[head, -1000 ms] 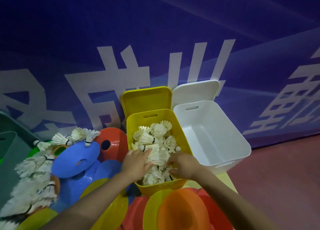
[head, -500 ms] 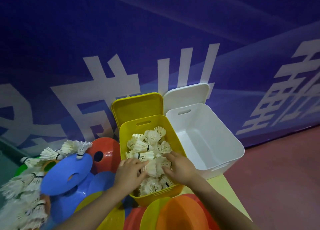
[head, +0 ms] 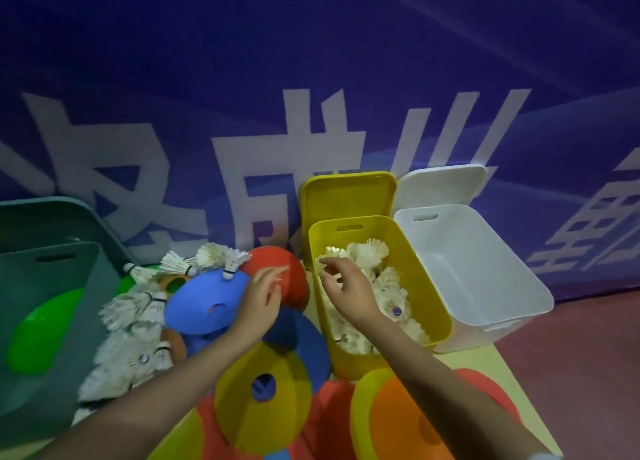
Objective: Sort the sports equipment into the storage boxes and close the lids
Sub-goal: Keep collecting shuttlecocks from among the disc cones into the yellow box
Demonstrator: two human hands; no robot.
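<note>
A yellow box (head: 424, 276) stands open with its lid (head: 346, 196) leaning on the wall and holds several white shuttlecocks (head: 369, 255). My right hand (head: 346, 290) hovers over the box's left rim with relaxed fingers and holds nothing. My left hand (head: 261, 295) reaches with straight fingers over a red disc cone (head: 294, 279) and a blue disc cone (head: 204, 303), holding nothing. More loose shuttlecocks (head: 138, 324) lie in a heap at the left among the cones. An empty white box (head: 491, 269) stands open to the right.
A dark green box (head: 52, 286) at the left holds a green cone (head: 38, 328). Yellow (head: 263, 383), orange (head: 408, 421) and red cones are piled in front. A purple banner wall stands close behind the boxes. Red floor (head: 588, 362) lies at the right.
Both hands have lifted out of the yellow box. My left hand moved left over the red and blue cones. The view swung left, bringing the green box into sight.
</note>
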